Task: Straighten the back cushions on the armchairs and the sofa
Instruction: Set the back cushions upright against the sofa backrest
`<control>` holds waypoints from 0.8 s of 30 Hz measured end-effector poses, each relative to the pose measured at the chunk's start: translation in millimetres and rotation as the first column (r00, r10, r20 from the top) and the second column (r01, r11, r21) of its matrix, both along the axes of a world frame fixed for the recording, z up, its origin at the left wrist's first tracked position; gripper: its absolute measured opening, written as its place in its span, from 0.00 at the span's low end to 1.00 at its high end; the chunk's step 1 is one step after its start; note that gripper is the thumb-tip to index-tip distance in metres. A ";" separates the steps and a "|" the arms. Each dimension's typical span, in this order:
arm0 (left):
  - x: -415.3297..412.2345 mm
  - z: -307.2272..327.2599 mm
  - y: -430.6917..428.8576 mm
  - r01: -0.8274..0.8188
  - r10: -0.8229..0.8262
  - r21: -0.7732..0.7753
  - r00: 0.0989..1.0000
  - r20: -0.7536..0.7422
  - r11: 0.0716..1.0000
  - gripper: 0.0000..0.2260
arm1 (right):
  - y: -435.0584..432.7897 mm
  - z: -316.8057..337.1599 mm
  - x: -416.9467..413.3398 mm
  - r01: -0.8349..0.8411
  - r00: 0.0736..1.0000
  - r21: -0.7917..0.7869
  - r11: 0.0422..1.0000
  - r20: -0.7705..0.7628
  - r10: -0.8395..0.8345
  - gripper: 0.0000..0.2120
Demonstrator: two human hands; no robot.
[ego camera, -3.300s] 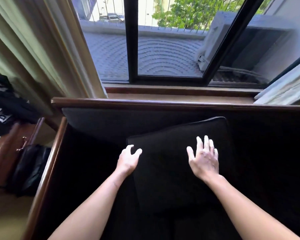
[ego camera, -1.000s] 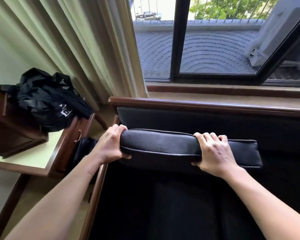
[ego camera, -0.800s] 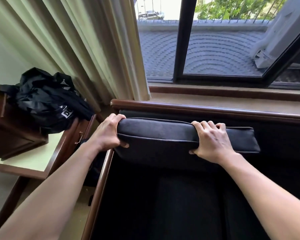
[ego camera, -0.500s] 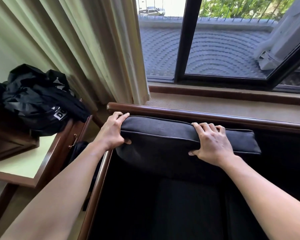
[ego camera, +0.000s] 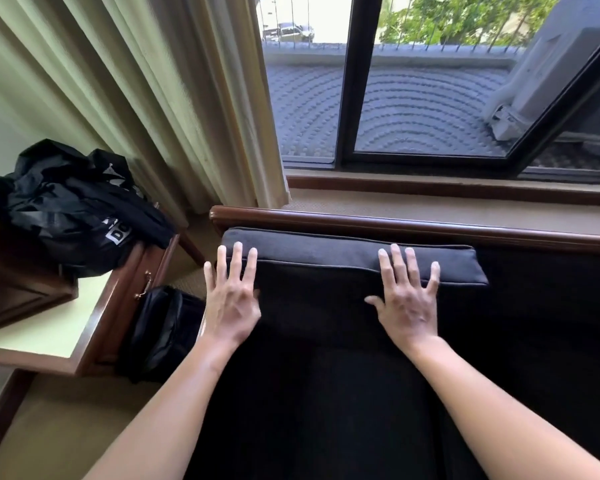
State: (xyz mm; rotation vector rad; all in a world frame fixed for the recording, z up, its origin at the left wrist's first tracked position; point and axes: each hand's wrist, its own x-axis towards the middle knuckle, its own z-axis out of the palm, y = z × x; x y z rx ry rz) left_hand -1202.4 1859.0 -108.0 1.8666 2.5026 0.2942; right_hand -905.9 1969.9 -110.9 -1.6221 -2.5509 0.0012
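Fingers (ego camera: 238,261) now unclasped, flat against cushion (ego camera: 326,268)

cushion (ego camera: 343,271): dark grey | curtain (ego camera: 174,98): pale green | sofa rail (ego camera: 395,225): dark brown

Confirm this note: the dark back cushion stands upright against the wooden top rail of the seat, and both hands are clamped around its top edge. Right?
Not quite. In the head view the left hand and right hand are open, fingers spread flat, not clamped around it. The rest holds: the back cushion stands upright against the wooden top rail.
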 end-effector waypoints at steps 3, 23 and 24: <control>44.7 9.0 -20.9 0.015 -0.018 0.049 0.997 0.077 0.999 0.39 | -40.0 1.2 37.6 0.012 0.997 0.050 0.999 -0.076 -0.008 0.43; 482.6 -58.2 -40.3 0.029 0.154 -0.233 0.671 0.725 0.972 0.21 | -123.9 -51.4 467.8 0.512 0.797 -0.385 0.768 -0.121 -0.592 0.26; 507.2 -70.0 -38.5 0.000 0.208 -0.268 0.628 0.750 0.964 0.20 | -120.2 -61.3 491.2 0.519 0.789 -0.407 0.752 -0.112 -0.605 0.26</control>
